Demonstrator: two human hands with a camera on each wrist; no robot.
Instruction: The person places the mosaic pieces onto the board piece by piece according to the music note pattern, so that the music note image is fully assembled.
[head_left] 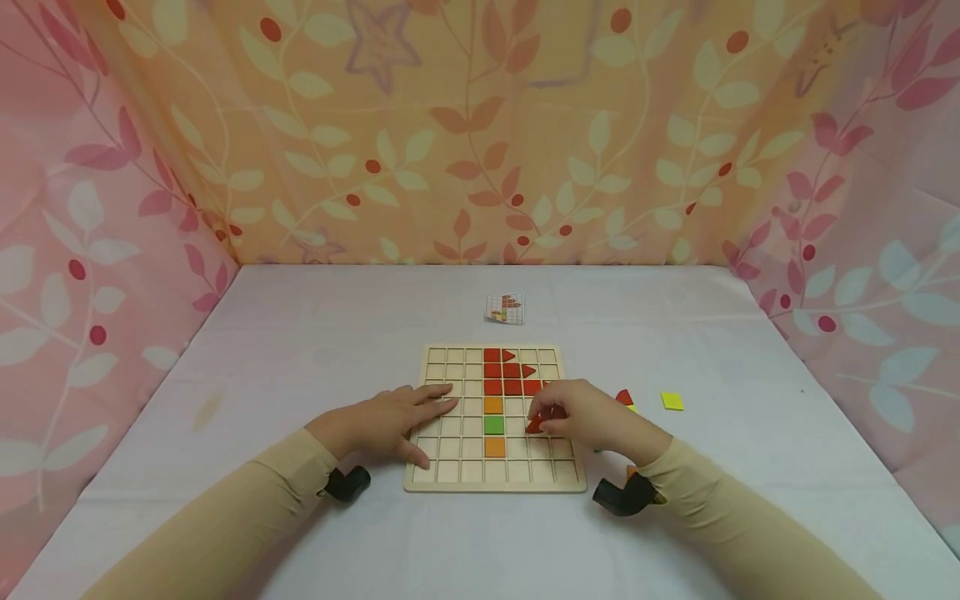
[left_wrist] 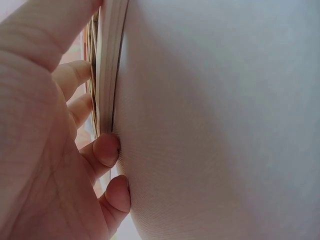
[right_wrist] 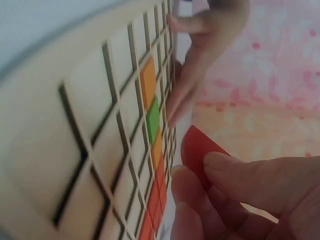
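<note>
A wooden grid board (head_left: 457, 472) lies on the table, with red squares and triangles in its upper rows. Below them in one column sit an orange tile (head_left: 492, 405), a green tile (head_left: 494, 425) and another orange tile (head_left: 495, 447). My left hand (head_left: 382, 422) rests on the board's left side, fingers spread and thumb near the lower left corner. Over the right half of the board, my right hand (head_left: 581, 417) pinches a red tile (right_wrist: 200, 150) between thumb and fingers; its full outline is partly hidden. In the right wrist view that tile is held just off the grid.
A small printed pattern card (head_left: 506, 308) lies behind the board. To the right are a yellow square tile (head_left: 672, 402) and a red piece (head_left: 625, 397), with further tiles partly hidden by the right arm. Patterned cloth (head_left: 480, 133) walls surround the white table.
</note>
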